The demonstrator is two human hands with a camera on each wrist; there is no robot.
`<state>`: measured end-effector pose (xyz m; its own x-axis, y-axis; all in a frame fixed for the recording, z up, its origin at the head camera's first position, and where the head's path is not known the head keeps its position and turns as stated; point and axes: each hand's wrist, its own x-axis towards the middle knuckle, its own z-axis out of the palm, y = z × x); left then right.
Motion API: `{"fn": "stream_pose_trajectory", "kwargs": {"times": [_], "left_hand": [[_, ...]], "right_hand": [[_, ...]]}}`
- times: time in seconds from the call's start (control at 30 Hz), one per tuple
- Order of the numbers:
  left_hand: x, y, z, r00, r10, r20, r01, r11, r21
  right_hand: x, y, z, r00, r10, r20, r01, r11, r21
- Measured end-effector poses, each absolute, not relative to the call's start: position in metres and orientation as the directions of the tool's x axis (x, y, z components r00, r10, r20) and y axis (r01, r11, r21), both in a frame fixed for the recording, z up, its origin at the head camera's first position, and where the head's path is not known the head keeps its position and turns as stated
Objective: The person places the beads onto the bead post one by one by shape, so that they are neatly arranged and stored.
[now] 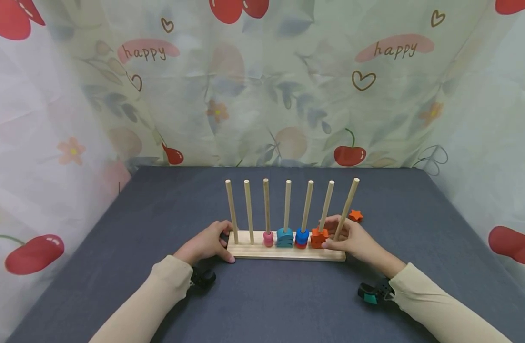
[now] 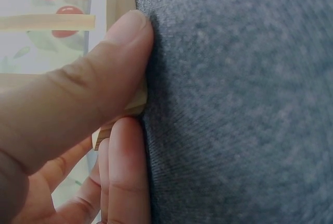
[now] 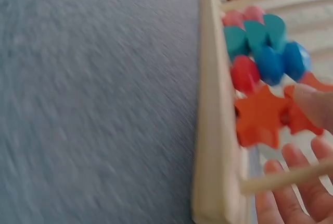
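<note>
A wooden peg board (image 1: 284,252) stands on the table with several upright pegs. My left hand (image 1: 208,242) grips its left end, thumb (image 2: 122,41) along the front edge and fingers round the end. On the sixth peg sit orange star beads (image 1: 318,237). My right hand (image 1: 350,238) is at these, its thumb (image 3: 312,104) on an upper star and the other fingers behind the pegs. Left of them, blue beads (image 3: 283,63) sit over a red bead (image 3: 244,74). Further left are teal beads (image 1: 285,237) and pink beads (image 1: 268,238).
One loose orange star bead (image 1: 355,215) lies on the dark table (image 1: 271,300) behind my right hand. The two leftmost pegs and the rightmost peg (image 1: 347,207) hold no beads. A patterned curtain (image 1: 262,95) hangs round the table's back and sides.
</note>
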<state>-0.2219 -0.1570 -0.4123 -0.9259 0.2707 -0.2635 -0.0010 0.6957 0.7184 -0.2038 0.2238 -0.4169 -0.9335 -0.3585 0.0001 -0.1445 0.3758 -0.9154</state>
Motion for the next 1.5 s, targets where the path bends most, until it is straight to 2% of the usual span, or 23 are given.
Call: {"fn": "stream_pose_trajectory", "kwargs": {"times": [0.17, 0.37, 0.63, 0.93, 1.23, 1.5], "left_hand": [[-0.222, -0.156, -0.412, -0.926, 0.259, -0.273, -0.015, 0.700, 0.714], [-0.223, -0.156, -0.413, -0.928, 0.250, -0.277, -0.019, 0.709, 0.705], [-0.223, -0.157, -0.413, -0.928, 0.255, -0.274, -0.019, 0.699, 0.715], [-0.223, -0.156, -0.413, -0.926, 0.245, -0.287, -0.033, 0.706, 0.707], [-0.223, -0.156, -0.413, -0.925, 0.247, -0.288, -0.033, 0.703, 0.711], [-0.222, -0.155, -0.412, -0.926, 0.252, -0.281, -0.025, 0.702, 0.711]], "right_hand": [[-0.205, 0.240, -0.408, -0.919, -0.388, 0.066, -0.212, 0.348, -0.913], [-0.210, 0.260, -0.397, -0.911, -0.399, 0.104, -0.267, 0.377, -0.887], [-0.221, 0.283, -0.398, -0.967, -0.256, 0.014, -0.141, 0.485, -0.863], [-0.244, 0.300, -0.411, -0.988, -0.140, -0.065, -0.020, 0.535, -0.845], [-0.263, 0.308, -0.422, -0.973, -0.162, -0.164, 0.023, 0.638, -0.770], [-0.268, 0.306, -0.417, -0.965, -0.179, -0.194, 0.009, 0.713, -0.701]]}}
